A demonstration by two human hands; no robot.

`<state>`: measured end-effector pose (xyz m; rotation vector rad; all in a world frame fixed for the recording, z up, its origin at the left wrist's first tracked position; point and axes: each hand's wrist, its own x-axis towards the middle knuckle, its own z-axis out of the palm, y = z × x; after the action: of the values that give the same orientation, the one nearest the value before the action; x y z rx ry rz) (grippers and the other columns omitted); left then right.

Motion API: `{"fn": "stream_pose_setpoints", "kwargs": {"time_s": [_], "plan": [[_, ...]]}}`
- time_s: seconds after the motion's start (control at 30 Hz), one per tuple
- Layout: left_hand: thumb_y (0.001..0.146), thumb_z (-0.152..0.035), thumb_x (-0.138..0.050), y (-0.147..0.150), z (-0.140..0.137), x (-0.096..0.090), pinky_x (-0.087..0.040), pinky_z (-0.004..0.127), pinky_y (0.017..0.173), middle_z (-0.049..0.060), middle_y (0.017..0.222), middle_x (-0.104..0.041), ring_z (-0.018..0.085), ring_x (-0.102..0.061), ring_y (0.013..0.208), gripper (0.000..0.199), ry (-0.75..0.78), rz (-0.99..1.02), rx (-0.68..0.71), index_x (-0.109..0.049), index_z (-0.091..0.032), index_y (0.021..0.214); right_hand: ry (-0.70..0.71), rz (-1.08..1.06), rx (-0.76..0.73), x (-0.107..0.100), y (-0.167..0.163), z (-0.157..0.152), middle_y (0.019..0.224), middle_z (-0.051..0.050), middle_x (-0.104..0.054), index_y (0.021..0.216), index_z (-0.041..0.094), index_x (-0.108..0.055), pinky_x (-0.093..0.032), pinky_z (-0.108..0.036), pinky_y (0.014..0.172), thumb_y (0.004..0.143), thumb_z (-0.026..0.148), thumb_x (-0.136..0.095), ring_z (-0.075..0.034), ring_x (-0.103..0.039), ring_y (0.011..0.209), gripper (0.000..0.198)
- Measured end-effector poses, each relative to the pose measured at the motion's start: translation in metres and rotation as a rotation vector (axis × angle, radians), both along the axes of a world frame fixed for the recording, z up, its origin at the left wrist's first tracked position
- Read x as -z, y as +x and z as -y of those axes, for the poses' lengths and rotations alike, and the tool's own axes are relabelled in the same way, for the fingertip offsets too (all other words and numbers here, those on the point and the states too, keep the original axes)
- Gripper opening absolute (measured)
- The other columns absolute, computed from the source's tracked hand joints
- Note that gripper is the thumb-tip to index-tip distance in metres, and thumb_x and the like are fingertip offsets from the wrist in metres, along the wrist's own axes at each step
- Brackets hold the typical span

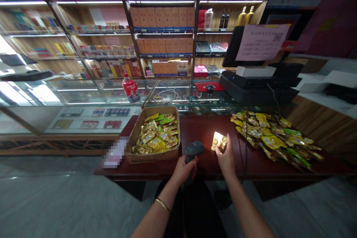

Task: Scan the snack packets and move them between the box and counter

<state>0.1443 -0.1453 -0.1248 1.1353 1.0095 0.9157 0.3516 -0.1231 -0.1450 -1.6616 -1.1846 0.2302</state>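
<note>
My left hand (184,169) is wrapped round the handle of a dark barcode scanner (193,148), its head tipped toward the right. In my right hand (226,158) a small gold snack packet (219,141) is pinched between thumb and fingers, brightly lit on its face. The packet is held a little to the right of the scanner, apart from it. Left of the scanner stands an open cardboard box (154,159) with many gold, yellow and green snack packets (156,143) in it. A loose heap of similar packets (267,134) lies on the right.
The dark red table (200,124) meets a glass display counter (178,98) behind. On the counter are a red bottle (130,88), a white cable (166,96), a mouse (209,87) and a monitor (234,48). A black cable (246,145) hangs before the right heap.
</note>
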Motion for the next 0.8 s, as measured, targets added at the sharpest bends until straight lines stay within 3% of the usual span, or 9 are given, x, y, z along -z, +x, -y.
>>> {"fn": "stream_pose_setpoints", "kwargs": {"time_s": [0.27,0.4,0.5,0.63,0.7,0.8], "plan": [[0.072,-0.059,-0.070,-0.001,0.000,0.000,-0.040,0.020,0.034,-0.003,0.053,-0.055,0.011,-0.050,0.037,0.045,-0.012,0.012,-0.008,-0.056,-0.016,0.077,-0.007,-0.046,-0.061,-0.001,0.001,0.001,0.156,-0.016,-0.044,0.158,0.021,-0.023,-0.044,-0.044,0.107,0.088,0.045,-0.055,-0.031,-0.050,0.137,0.081],[0.072,-0.061,-0.070,0.002,-0.002,-0.004,-0.039,0.020,0.034,-0.004,0.052,-0.054,0.010,-0.049,0.037,0.047,-0.009,0.036,-0.018,-0.057,-0.017,0.081,-0.021,-0.163,-0.083,0.007,0.006,-0.003,0.136,-0.022,-0.063,0.159,0.016,-0.015,-0.054,-0.044,0.093,0.083,0.049,-0.062,-0.032,-0.068,0.115,0.095],[0.073,-0.060,-0.070,0.004,-0.005,-0.001,-0.039,0.020,0.034,-0.003,0.053,-0.055,0.010,-0.049,0.037,0.046,-0.017,0.046,-0.027,-0.055,-0.017,0.079,-0.005,-0.272,-0.144,0.002,0.009,-0.016,0.125,-0.024,-0.069,0.156,0.010,-0.017,-0.058,-0.042,0.086,0.082,0.053,-0.059,-0.031,-0.072,0.106,0.095],[0.076,-0.058,-0.068,0.006,-0.009,0.008,-0.040,0.020,0.034,-0.003,0.053,-0.056,0.010,-0.050,0.037,0.043,-0.021,0.027,-0.039,-0.054,-0.017,0.076,0.044,-0.325,-0.347,-0.036,-0.015,-0.049,0.135,-0.020,-0.065,0.157,0.016,-0.016,-0.056,-0.043,0.095,0.085,0.047,-0.058,-0.028,-0.068,0.117,0.089],[0.076,-0.057,-0.067,0.007,-0.010,0.011,-0.040,0.021,0.034,-0.002,0.052,-0.056,0.011,-0.050,0.037,0.042,-0.009,0.012,-0.043,-0.054,-0.017,0.075,0.032,-0.313,-0.500,-0.062,-0.045,-0.070,0.133,-0.015,-0.067,0.157,0.021,-0.021,-0.056,-0.042,0.096,0.087,0.039,-0.063,-0.025,-0.069,0.114,0.084],[0.075,-0.055,-0.068,0.008,-0.011,0.011,-0.039,0.021,0.034,-0.003,0.052,-0.056,0.011,-0.050,0.036,0.041,-0.010,0.005,-0.064,-0.054,-0.017,0.077,-0.065,-0.269,-0.726,-0.093,-0.107,-0.098,0.119,-0.010,-0.073,0.149,0.021,-0.039,-0.057,-0.040,0.094,0.086,0.029,-0.072,-0.022,-0.072,0.103,0.071]]}}
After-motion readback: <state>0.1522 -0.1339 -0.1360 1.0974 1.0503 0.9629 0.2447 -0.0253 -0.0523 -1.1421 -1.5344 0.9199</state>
